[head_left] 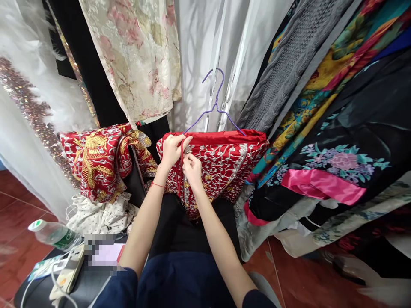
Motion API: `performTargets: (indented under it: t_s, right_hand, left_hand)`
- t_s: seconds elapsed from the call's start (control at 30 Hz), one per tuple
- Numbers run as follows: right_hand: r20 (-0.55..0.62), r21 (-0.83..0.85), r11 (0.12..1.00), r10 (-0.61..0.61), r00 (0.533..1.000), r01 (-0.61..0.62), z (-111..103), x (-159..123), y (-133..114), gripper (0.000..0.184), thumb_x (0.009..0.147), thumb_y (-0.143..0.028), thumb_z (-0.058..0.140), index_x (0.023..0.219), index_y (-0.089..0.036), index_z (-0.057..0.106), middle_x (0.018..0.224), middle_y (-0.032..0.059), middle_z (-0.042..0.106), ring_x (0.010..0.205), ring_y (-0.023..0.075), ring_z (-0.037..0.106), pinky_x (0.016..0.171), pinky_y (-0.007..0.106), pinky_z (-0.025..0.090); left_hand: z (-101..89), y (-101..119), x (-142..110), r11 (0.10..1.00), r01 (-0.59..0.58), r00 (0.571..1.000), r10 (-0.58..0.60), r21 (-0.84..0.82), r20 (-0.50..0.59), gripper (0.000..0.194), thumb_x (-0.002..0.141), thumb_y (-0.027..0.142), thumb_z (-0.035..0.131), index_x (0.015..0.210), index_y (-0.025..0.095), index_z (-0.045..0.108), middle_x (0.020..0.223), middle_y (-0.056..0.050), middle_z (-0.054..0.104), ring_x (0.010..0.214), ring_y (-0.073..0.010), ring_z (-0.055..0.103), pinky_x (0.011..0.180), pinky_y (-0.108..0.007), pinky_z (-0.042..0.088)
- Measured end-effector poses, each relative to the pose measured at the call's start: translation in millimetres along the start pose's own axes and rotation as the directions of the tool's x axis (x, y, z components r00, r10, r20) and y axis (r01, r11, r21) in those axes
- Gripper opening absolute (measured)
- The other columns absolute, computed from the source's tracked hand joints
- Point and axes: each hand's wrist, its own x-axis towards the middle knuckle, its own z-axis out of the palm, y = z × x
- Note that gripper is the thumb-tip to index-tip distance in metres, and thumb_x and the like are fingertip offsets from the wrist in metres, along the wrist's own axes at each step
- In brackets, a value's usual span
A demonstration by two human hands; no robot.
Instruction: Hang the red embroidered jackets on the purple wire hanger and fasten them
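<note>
A red skirt-like garment (218, 167) with silver and gold embroidery hangs over my lap. The purple wire hanger (214, 107) rises out of its red waistband (218, 137), with the hook pointing up. My left hand (173, 149) is closed at the waistband's left part, near the hanger's left end, pinching a thin red strap (181, 149). Just right of and below it, my right hand (192, 169) is closed with fingertips against the same strap. The strap's lower part hangs down over the embroidery. My fingers partly hide where the strap meets the hanger.
Left of me, another red embroidered garment (99, 158) lies on dotted white cloth (99, 214). A water bottle (56, 234) and a power strip (69, 269) with cables rest on a black seat (80, 282). Hanging clothes crowd the right, including a black floral garment (334, 128). White curtains hang behind.
</note>
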Motion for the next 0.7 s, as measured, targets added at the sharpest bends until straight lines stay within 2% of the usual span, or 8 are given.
performTargets:
  t_s: [0.13, 0.33, 0.4, 0.47, 0.53, 0.57, 0.63, 0.7]
  right_hand:
    - [-0.075, -0.155, 0.987, 0.028, 0.997, -0.04, -1, -18, 33, 0.028, 0.083, -0.041, 0.048, 0.062, -0.024, 0.04, 0.048, -0.0092, 0.034, 0.045, 0.0085, 0.03, 0.046, 0.021, 0.026]
    - [-0.101, -0.365, 0.921, 0.108, 0.989, -0.138, -11, -39, 76, 0.031, 0.08, -0.034, 0.056, 0.054, -0.025, 0.042, 0.041, -0.0087, 0.033, 0.043, 0.0128, 0.036, 0.049, 0.023, 0.031]
    - [-0.101, -0.426, 0.894, 0.106, 0.989, -0.139, -17, -36, 73, 0.026, 0.078, -0.031, 0.06, 0.057, -0.025, 0.046, 0.043, -0.0074, 0.039, 0.046, 0.014, 0.039, 0.052, 0.024, 0.034]
    - [-0.093, -0.467, 0.877, 0.082, 0.992, -0.116, -25, -30, 57, 0.018, 0.079, -0.033, 0.063, 0.066, -0.024, 0.053, 0.05, -0.0058, 0.047, 0.052, 0.0153, 0.045, 0.058, 0.025, 0.039]
    - [-0.092, -0.519, 0.855, -0.042, 0.995, -0.012, -36, -21, 29, 0.016, 0.085, -0.04, 0.058, 0.082, -0.024, 0.058, 0.063, -0.0018, 0.058, 0.063, 0.0172, 0.054, 0.069, 0.028, 0.045]
    - [-0.086, -0.578, 0.807, -0.206, 0.975, 0.119, -42, -15, 14, 0.02, 0.089, -0.04, 0.052, 0.092, -0.023, 0.06, 0.075, 0.0023, 0.062, 0.072, 0.0186, 0.058, 0.075, 0.03, 0.047]
    - [-0.006, -0.751, 0.566, -0.521, 0.853, 0.34, -58, -3, -17, 0.029, 0.091, -0.038, 0.048, 0.108, -0.019, 0.061, 0.109, 0.0143, 0.064, 0.106, 0.0256, 0.057, 0.095, 0.04, 0.045]
    - [0.162, -0.861, 0.297, -0.611, 0.775, 0.414, -77, 11, -39, 0.043, 0.088, -0.039, 0.054, 0.125, -0.018, 0.058, 0.138, 0.0202, 0.05, 0.133, 0.0336, 0.041, 0.107, 0.05, 0.035]
  left_hand:
    - [0.7, -3, 1, 1.0, 0.014, 0.999, -0.015, -0.023, -0.039, 0.052, 0.099, 0.054, 0.037, 0.061, 0.021, 0.05, 0.059, 0.0, 0.053, 0.059, -0.0152, 0.042, 0.068, -0.03, 0.036]
    - [4.0, -15, 0, 0.999, 0.008, 1.0, -0.009, 0.043, 0.023, 0.049, 0.096, 0.058, 0.043, 0.067, 0.022, 0.06, 0.059, -0.001, 0.056, 0.063, -0.017, 0.049, 0.068, -0.03, 0.037]
    - [4.4, -19, 1, 0.999, 0.008, 0.999, -0.009, 0.041, 0.032, 0.049, 0.095, 0.059, 0.043, 0.069, 0.022, 0.062, 0.06, -0.001, 0.057, 0.064, -0.017, 0.05, 0.071, -0.03, 0.039]
    - [2.9, -22, 2, 1.0, 0.004, 1.0, -0.004, 0.016, 0.028, 0.047, 0.095, 0.059, 0.044, 0.072, 0.023, 0.062, 0.061, 0.0, 0.056, 0.063, -0.0162, 0.05, 0.072, -0.03, 0.04]
    - [0.0, -27, 4, 1.0, 0.007, 1.0, -0.006, -0.022, 0.026, 0.043, 0.094, 0.059, 0.047, 0.074, 0.022, 0.061, 0.062, 0.002, 0.054, 0.061, -0.0151, 0.048, 0.072, -0.03, 0.041]
    - [-1.8, -30, 5, 0.999, 0.017, 1.0, -0.016, -0.035, 0.027, 0.042, 0.094, 0.058, 0.049, 0.075, 0.022, 0.06, 0.061, 0.002, 0.053, 0.06, -0.0147, 0.047, 0.072, -0.03, 0.041]
    - [-5.4, -37, 5, 0.999, 0.034, 0.999, -0.034, -0.019, 0.028, 0.036, 0.094, 0.052, 0.052, 0.076, 0.022, 0.058, 0.063, 0.002, 0.052, 0.062, -0.0147, 0.049, 0.074, -0.03, 0.041]
    - [-8.5, -46, 5, 0.997, 0.043, 0.999, -0.044, 0.058, 0.01, 0.025, 0.092, 0.045, 0.058, 0.082, 0.022, 0.06, 0.075, -0.001, 0.058, 0.075, -0.0174, 0.055, 0.081, -0.032, 0.042]
